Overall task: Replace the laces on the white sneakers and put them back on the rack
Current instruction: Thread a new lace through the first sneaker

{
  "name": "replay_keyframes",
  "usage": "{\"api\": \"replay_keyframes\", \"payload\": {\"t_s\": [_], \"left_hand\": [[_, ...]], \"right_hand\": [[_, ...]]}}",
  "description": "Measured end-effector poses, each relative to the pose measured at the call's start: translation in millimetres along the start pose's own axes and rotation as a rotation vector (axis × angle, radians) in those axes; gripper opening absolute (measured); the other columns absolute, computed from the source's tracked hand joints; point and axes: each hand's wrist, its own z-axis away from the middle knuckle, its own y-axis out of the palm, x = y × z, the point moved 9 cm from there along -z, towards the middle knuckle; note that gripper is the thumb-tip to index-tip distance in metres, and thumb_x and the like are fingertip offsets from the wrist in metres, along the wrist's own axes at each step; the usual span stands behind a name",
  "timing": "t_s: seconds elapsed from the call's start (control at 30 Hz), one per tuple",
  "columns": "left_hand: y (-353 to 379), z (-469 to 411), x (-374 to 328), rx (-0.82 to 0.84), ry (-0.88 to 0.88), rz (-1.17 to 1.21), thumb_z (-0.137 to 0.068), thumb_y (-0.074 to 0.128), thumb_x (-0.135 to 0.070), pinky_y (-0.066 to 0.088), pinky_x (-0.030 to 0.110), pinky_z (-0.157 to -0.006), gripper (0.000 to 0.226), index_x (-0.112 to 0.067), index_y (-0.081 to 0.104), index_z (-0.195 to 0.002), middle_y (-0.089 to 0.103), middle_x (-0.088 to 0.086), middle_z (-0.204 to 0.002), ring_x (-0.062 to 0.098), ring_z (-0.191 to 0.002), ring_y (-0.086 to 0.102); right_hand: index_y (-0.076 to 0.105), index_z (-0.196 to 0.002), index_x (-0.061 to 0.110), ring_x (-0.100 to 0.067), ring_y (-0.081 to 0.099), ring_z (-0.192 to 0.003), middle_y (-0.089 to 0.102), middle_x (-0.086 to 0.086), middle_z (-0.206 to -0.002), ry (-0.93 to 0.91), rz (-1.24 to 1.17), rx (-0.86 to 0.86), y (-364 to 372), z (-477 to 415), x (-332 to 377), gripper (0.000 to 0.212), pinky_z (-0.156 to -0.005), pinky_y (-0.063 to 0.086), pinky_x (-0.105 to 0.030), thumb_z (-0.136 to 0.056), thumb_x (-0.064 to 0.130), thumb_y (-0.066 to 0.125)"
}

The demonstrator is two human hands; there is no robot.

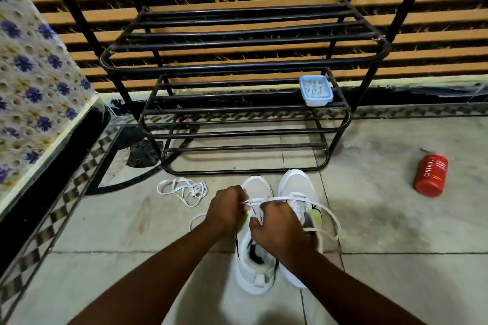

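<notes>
Working lace [280, 197] at eyelets of left sneaker [253, 276], standing on floor [383, 219] just before rack [237, 134], right sneaker [295, 185] just beside. We are pinching lace in left hand [228, 208] grip; right hand [277, 228] grip is curling round lace too. We are judging lace limp, light, slippery: holding near tip, under tension. Sneakers seeming light, soft-sided: lifting by heel collar. Loose lace [182, 190] lying on floor, left.

Lacing a white sneaker before the rack

Left hand [227, 206] and right hand [277, 224] each pinch a white lace [280, 198] over the left sneaker [254, 266]; the right sneaker [298, 187] sits beside it, with a loose lace [182, 190] near the black rack [237, 66].
</notes>
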Motion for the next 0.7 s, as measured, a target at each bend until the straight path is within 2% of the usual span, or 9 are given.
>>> {"api": "replay_keyframes", "payload": {"t_s": [0.03, 0.1, 0.17, 0.27, 0.37, 0.47, 0.53, 0.63, 0.7], "left_hand": [[-1.0, 0.5, 2.9, -0.035, -0.016, 0.003, -0.085, 0.067, -0.009, 0.054, 0.028, -0.082, 0.017, -0.024, 0.071, -0.092, 0.074, -0.002, -0.092, 0.018, -0.090, 0.070], [-3.3, 1.8, -0.2, -0.084, 0.002, -0.076, -0.082, 0.065, -0.008, 0.048, 0.026, -0.076, 0.016, -0.019, 0.075, -0.087, 0.075, -0.002, -0.093, 0.017, -0.092, 0.071], [-5.9, 3.4, -10.2, -0.103, 0.044, -0.192, -0.085, 0.062, -0.011, 0.041, 0.030, -0.073, 0.017, -0.020, 0.075, -0.088, 0.068, 0.000, -0.097, 0.023, -0.095, 0.067], [-7.8, 1.2, -13.6, -0.111, 0.076, -0.214, -0.084, 0.061, -0.013, 0.038, 0.034, -0.070, 0.015, -0.021, 0.068, -0.094, 0.059, 0.004, -0.093, 0.029, -0.096, 0.063], [-4.5, -3.3, -5.2, -0.096, 0.083, -0.170, -0.080, 0.060, -0.017, 0.044, 0.036, -0.069, 0.015, -0.022, 0.057, -0.094, 0.065, 0.005, -0.093, 0.032, -0.092, 0.063], [-2.1, -3.2, 10.7, -0.089, 0.042, 0.043, -0.070, 0.048, -0.024, 0.056, 0.044, -0.068, 0.012, -0.023, 0.043, -0.081, 0.069, -0.003, -0.077, 0.028, -0.076, 0.067], [-5.0, -1.7, 15.9, -0.111, 0.031, 0.226, -0.067, 0.044, -0.020, 0.059, 0.045, -0.069, 0.012, -0.023, 0.043, -0.078, 0.070, -0.005, -0.073, 0.021, -0.074, 0.071], [-18.1, 0.9, 18.0, -0.175, -0.010, 0.469, -0.081, 0.043, -0.002, 0.061, 0.040, -0.076, 0.014, -0.017, 0.045, -0.080, 0.077, -0.005, -0.075, 0.015, -0.079, 0.075], [-20.7, 1.4, 18.9, -0.165, -0.083, 0.694, -0.091, 0.039, 0.010, 0.061, 0.040, -0.076, 0.023, -0.011, 0.042, -0.081, 0.078, 0.006, -0.079, 0.027, -0.089, 0.077]], "right_hand": [[0.060, -0.084, 0.020, -0.030, 0.064, -0.096, 0.067, -0.009, -0.096, -0.009, 0.028, -0.011, 2.3, 1.6, 2.6, 0.023, -0.077, 0.046, -0.033, -0.086, 0.041, 0.050], [0.065, -0.096, 0.017, -0.029, 0.064, -0.100, 0.067, -0.009, -0.103, -0.021, 0.106, -0.027, 4.9, 4.1, 7.0, 0.027, -0.081, 0.047, -0.034, -0.095, 0.037, 0.048], [0.065, -0.102, 0.016, -0.027, 0.065, -0.103, 0.068, -0.008, -0.108, -0.051, 0.182, -0.019, 10.2, 4.7, 11.3, 0.026, -0.084, 0.048, -0.034, -0.098, 0.031, 0.044], [0.064, -0.107, 0.015, -0.027, 0.065, -0.106, 0.067, -0.007, -0.113, -0.056, 0.244, 0.022, 19.9, 3.7, 14.0, 0.023, -0.087, 0.049, -0.033, -0.096, 0.020, 0.044], [0.064, -0.107, 0.015, -0.028, 0.066, -0.106, 0.067, -0.008, -0.113, -0.052, 0.279, 0.048, 21.3, 2.5, 16.0, 0.023, -0.087, 0.050, -0.033, -0.093, 0.014, 0.045], [0.065, -0.107, 0.014, -0.028, 0.067, -0.104, 0.068, -0.009, -0.112, -0.046, 0.303, 0.050, 21.0, 1.2, 17.7, 0.024, -0.085, 0.051, -0.035, -0.093, 0.011, 0.045], [0.065, -0.108, 0.014, -0.027, 0.068, -0.104, 0.068, -0.008, -0.112, -0.034, 0.315, 0.047, 21.5, 1.0, 18.1, 0.025, -0.085, 0.052, -0.034, -0.093, 0.011, 0.045], [0.065, -0.107, 0.014, -0.028, 0.068, -0.104, 0.068, -0.009, -0.112, -0.031, 0.319, 0.054, 23.3, 1.5, 18.3, 0.025, -0.085, 0.052, -0.033, -0.093, 0.010, 0.045], [0.066, -0.106, 0.014, -0.028, 0.068, -0.103, 0.069, -0.010, -0.111, -0.034, 0.318, 0.056, 23.6, 1.5, 18.0, 0.025, -0.084, 0.052, -0.033, -0.092, 0.010, 0.046]]}}
